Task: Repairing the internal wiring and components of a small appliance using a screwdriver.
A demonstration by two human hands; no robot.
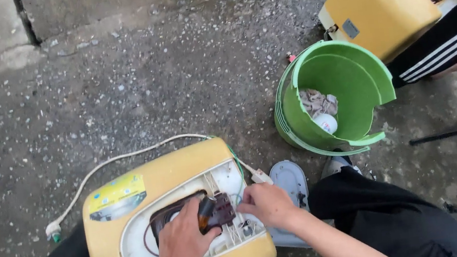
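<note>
Both forearms come up from the lower edge of the view, bare to the wrist, and converge toward the middle. The left hand (181,242) lies palm down, back of the hand upward, fingers curled forward and closed in a grip, thumb out to the right. The right hand (267,204) is angled leftward, knuckles up, its fingertips pinched together close to the left thumb.

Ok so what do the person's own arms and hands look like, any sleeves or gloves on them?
Both are bare: the left hand and the right hand wear no gloves, and no rings or watch show. The forearms are uncovered as far as the picture's edge, so no sleeves are in view. Black trousers cover the legs beneath.
</note>
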